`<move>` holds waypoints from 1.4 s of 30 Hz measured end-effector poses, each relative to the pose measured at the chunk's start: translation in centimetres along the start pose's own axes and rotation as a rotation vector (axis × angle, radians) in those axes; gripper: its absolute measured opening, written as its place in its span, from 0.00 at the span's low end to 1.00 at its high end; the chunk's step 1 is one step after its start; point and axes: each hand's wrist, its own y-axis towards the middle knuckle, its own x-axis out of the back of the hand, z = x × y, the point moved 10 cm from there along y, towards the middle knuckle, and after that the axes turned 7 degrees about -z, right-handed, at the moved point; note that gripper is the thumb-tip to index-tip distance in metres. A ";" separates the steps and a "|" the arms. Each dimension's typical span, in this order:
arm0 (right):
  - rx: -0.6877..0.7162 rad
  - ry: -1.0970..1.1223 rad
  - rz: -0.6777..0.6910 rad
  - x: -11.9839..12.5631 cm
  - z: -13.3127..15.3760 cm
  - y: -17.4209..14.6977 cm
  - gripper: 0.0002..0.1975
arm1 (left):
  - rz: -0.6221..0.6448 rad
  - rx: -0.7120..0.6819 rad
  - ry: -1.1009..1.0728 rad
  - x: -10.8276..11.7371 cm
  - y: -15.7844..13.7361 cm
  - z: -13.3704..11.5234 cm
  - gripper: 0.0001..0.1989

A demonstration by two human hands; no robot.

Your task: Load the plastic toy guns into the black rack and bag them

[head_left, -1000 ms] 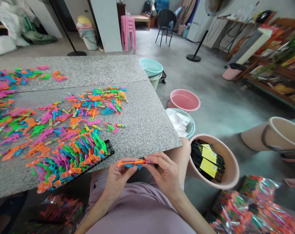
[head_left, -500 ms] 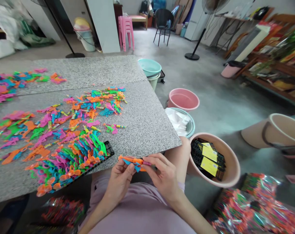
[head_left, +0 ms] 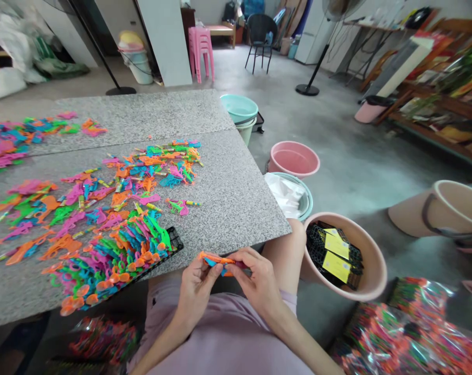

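Observation:
Over my lap, just off the table's front edge, my left hand (head_left: pixel 199 281) and my right hand (head_left: pixel 259 276) pinch an orange and blue plastic toy gun (head_left: pixel 220 259) between them. Fingers cover both its ends, and a bit of purple shows by the right fingertips. To the left, a black crate (head_left: pixel 176 240) on the table corner holds a tight row of colourful toy guns (head_left: pixel 122 250) with orange suction-cup tips facing me. Behind it lies a loose spread of similar toy guns (head_left: pixel 118 182), some with yellow sticks.
The speckled stone table (head_left: pixel 236 192) ends at a corner before my knee. On the floor at right stand a pink tub (head_left: pixel 376 271) with black crates and yellow cards, a beige bucket (head_left: pixel 415 213) and a pink basin (head_left: pixel 294 156). Filled clear bags (head_left: pixel 419 333) lie at lower right.
My left hand has shifted slightly right, closer to my right hand, along with the left end of the toy gun. Both hands keep their hold on it.

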 end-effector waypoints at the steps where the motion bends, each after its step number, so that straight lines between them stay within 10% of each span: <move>1: -0.026 0.016 -0.009 -0.4 -0.7 -0.2 0.06 | 0.000 -0.007 0.031 -0.1 0.0 0.3 0.17; 8: -0.094 -0.049 -0.026 -2.1 -4.6 -1.0 0.12 | -0.037 -0.060 0.222 -0.1 0.7 2.0 0.15; 18: -0.012 -0.059 0.350 -3.3 -3.2 2.7 0.10 | 0.082 -0.087 0.221 1.3 3.3 -1.6 0.16; 27: 0.123 -0.027 0.297 -4.0 -1.3 1.9 0.14 | 0.087 -0.057 0.206 1.7 3.4 -1.4 0.14; 33: -0.087 0.029 0.297 -4.0 -3.6 1.9 0.11 | 0.113 -0.013 0.192 1.1 4.2 -0.5 0.17; 37: -0.203 0.177 0.239 -3.6 -4.7 2.8 0.10 | 0.104 -0.057 0.270 3.9 1.8 -3.2 0.33; 42: -0.156 0.166 0.255 -6.5 -5.9 5.2 0.08 | 0.073 -0.425 0.762 7.7 -0.1 -9.4 0.17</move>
